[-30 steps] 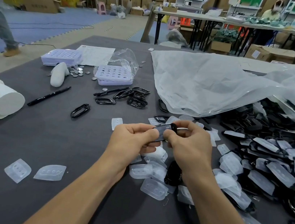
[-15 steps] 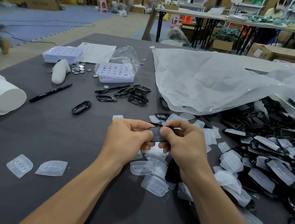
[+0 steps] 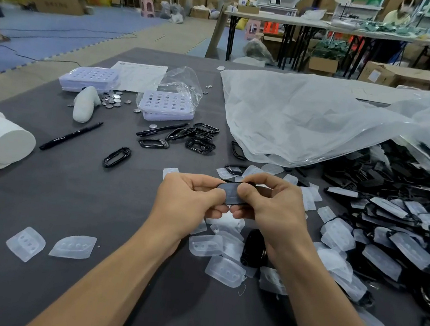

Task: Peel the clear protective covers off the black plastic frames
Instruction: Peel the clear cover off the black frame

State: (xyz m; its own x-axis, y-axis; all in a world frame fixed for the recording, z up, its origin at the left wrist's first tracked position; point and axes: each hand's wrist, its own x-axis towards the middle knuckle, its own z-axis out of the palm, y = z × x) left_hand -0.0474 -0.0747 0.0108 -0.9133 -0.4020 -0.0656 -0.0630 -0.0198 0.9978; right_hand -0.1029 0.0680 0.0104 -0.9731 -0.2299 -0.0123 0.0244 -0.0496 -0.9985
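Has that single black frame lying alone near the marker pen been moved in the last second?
No. The lone black frame lies at the same angle beside the marker pen, on the side nearer the hands; only the camera shifted.

A covered black frame (image 3: 230, 194) is held level above peeled clear covers (image 3: 219, 249).

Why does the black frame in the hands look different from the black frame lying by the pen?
The frame in the hands is pinched up off the table by the left hand and right hand; the frame by the pen lies alone on the table. The held frame's middle looks filled with a greyish clear cover, while the lying one shows the grey table through an open middle. Both are black and elongated.
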